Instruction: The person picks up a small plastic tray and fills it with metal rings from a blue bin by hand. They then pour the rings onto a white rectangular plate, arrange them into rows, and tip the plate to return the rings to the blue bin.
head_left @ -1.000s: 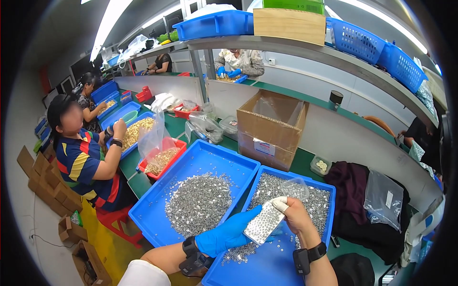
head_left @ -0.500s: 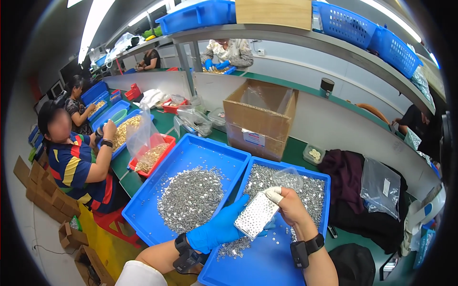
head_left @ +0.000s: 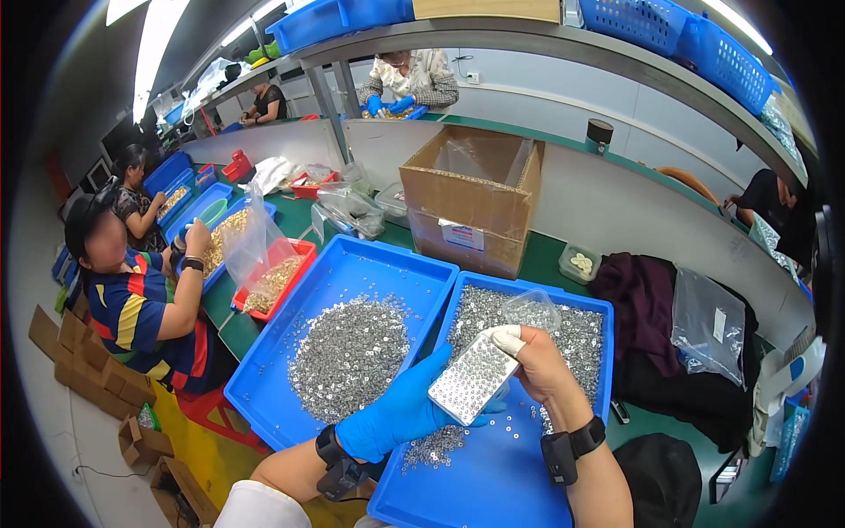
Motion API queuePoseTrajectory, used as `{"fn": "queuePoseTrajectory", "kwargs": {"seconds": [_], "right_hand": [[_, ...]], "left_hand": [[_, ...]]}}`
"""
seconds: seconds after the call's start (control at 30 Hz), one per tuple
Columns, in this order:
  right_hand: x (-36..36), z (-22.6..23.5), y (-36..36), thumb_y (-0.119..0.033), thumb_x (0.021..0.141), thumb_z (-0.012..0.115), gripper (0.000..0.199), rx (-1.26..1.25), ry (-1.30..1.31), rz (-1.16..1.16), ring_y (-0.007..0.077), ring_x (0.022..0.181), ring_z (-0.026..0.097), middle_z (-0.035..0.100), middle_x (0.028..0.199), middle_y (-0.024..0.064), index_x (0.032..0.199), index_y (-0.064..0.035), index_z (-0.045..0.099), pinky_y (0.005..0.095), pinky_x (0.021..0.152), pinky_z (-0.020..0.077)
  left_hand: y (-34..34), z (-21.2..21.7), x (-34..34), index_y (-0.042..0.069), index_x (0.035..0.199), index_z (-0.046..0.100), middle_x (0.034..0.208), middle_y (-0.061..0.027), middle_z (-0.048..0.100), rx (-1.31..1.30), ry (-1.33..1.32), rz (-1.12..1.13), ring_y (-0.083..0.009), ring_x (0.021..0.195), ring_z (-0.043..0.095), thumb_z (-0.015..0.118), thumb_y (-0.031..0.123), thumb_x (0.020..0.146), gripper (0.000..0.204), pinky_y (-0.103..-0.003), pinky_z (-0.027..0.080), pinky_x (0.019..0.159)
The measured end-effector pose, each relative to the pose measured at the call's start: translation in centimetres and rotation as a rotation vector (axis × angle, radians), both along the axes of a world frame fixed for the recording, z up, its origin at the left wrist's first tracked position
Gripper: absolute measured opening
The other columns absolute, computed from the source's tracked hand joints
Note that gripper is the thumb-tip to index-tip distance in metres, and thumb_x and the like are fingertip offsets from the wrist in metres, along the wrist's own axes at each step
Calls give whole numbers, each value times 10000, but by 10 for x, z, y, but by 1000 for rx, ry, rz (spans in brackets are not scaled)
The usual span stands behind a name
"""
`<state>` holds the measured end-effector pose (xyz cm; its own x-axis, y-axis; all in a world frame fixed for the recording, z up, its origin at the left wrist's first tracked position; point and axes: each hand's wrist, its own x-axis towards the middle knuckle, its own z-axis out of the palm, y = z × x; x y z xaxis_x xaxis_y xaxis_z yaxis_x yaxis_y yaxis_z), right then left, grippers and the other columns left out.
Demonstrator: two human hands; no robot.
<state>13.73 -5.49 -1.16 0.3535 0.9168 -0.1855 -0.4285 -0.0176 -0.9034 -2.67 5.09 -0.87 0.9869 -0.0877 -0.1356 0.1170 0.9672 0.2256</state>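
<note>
A white rectangular plate [head_left: 473, 378], covered with small washer-like metal rings or holes, is tilted between my hands above the right blue tray [head_left: 493, 484]. My left hand [head_left: 396, 414], in a blue glove, supports it from the left and below. My right hand [head_left: 544, 363] is bare apart from white covers on the digits, and it pinches the plate's upper right corner. Beneath them lies a heap of small metal washers [head_left: 576, 348], with a clear plastic box [head_left: 532, 308] resting on it. The left blue tray [head_left: 427, 268] bears another round washer heap [head_left: 348, 361].
Behind the trays stands an open cardboard box [head_left: 466, 211]. A red tray [head_left: 306, 255] with brass-coloured parts sits left, near a seated co-worker [head_left: 150, 308]. Dark clothing [head_left: 642, 299] and a clear bag [head_left: 709, 326] lie right. A metal shelf [head_left: 528, 40] spans overhead.
The view has tipped down slightly. The plate has turned a little in my hands, so its dotted surface shows more plainly. Both hands keep their hold on it.
</note>
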Motion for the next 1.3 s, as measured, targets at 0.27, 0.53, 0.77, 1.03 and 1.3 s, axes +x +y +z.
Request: {"fn": "queuePoseTrajectory", "kwargs": {"seconds": [0.27,0.53,0.77,1.03,1.3], "right_hand": [[-3,4,1,-98,853,523,241,-2,-14,16,108,800,595,628,941,67,1054,13,594,245,716,489],[-3,2,3,-67,865,479,269,45,-29,17,63,696,566,613,862,7,1114,-41,578,204,597,480],[-5,8,2,-58,865,469,290,59,-44,22,56,710,561,599,860,-3,1142,-46,555,201,616,479],[-4,8,1,-59,868,464,282,51,-59,22,61,704,559,597,850,5,1130,-40,565,210,617,487],[-5,8,3,-60,867,464,282,60,-70,39,60,690,552,593,836,4,1130,-37,566,205,602,488]], "left_hand": [[-3,12,-2,-9,1334,243,1254,-282,402,241,160,62,-454,1098,456,242,425,941,586,-522,432,875],[-6,12,0,-3,1326,260,1236,-283,420,231,146,102,-438,1060,494,255,419,941,572,-479,484,812],[-2,9,-2,0,1325,264,1208,-286,446,115,92,54,-434,1036,513,251,417,942,567,-469,494,797],[-6,8,2,9,1306,301,1209,-239,466,326,212,167,-388,1032,530,294,381,944,519,-464,496,796],[-5,4,0,48,1260,369,1175,-150,513,359,330,278,-259,1022,558,389,324,933,429,-425,502,789]]}}
